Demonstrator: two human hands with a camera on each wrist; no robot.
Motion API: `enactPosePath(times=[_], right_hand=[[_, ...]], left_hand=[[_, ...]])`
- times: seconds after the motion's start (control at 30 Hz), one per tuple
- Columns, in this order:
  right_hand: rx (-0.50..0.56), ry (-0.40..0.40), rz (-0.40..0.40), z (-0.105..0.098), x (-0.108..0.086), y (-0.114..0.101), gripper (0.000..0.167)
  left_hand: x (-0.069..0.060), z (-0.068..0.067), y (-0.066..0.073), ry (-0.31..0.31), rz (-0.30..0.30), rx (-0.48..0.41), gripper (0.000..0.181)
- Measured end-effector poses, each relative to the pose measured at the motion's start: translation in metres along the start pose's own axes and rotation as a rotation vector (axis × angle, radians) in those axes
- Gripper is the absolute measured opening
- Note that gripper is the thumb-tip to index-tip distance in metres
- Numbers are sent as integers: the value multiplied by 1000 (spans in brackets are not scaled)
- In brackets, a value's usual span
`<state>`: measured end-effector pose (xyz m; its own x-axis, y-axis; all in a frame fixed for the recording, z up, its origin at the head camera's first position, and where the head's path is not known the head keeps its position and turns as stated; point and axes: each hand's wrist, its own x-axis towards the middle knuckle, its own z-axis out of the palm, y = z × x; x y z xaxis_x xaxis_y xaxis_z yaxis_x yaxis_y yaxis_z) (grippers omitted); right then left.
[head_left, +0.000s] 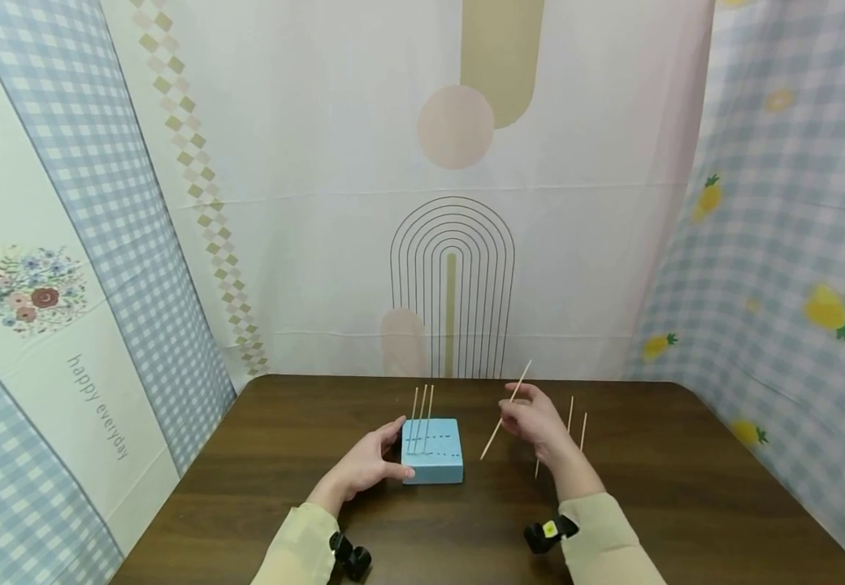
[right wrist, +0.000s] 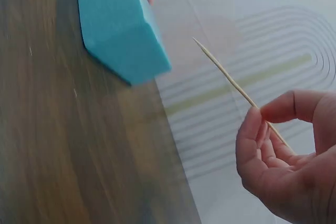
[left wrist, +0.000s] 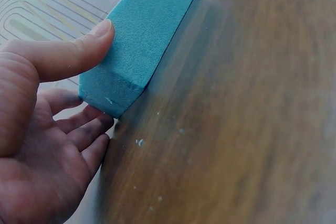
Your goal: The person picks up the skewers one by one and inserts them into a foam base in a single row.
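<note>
three sticks (head_left: 421,419) stand in the blue block (head_left: 433,473) at six o'clock, gripped by the left hand (head_left: 366,466), while the right hand (head_left: 535,422) pinches an unplaced fourth stick (head_left: 491,439), with loose sticks (head_left: 583,431) left at four.

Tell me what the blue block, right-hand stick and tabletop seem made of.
Blue block: likely dense foam, matte, judging by its fine-grained surface.
Stick in the right hand: probably bamboo or wood, uncoated-looking, pale tan with a pointed tip.
Tabletop: wood or wood-look laminate, seemingly low-sheen; brown grain streaks show, but not which.
</note>
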<state>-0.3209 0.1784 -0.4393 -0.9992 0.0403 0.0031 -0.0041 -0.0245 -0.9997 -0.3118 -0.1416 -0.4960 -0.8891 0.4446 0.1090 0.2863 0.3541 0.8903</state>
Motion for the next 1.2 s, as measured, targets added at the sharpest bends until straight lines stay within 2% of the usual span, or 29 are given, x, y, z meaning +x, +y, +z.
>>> enactPosePath(times=[0.27, 0.4, 0.5, 0.93, 1.2], right_hand=[[25, 55, -106, 34, -6, -6, 34], [47, 47, -191, 50, -8, -6, 35], [18, 30, -252, 57, -10, -3, 38], [-148, -17, -424, 68, -15, 0, 29], [-272, -30, -494, 70, -16, 0, 29]], left_hand=[[1, 0, 0, 2, -4, 5, 101], [2, -1, 0, 2, -9, -3, 102], [3, -1, 0, 3, -21, -6, 102], [4, 1, 0, 30, -79, -76, 102], [6, 3, -1, 43, -103, -108, 102]])
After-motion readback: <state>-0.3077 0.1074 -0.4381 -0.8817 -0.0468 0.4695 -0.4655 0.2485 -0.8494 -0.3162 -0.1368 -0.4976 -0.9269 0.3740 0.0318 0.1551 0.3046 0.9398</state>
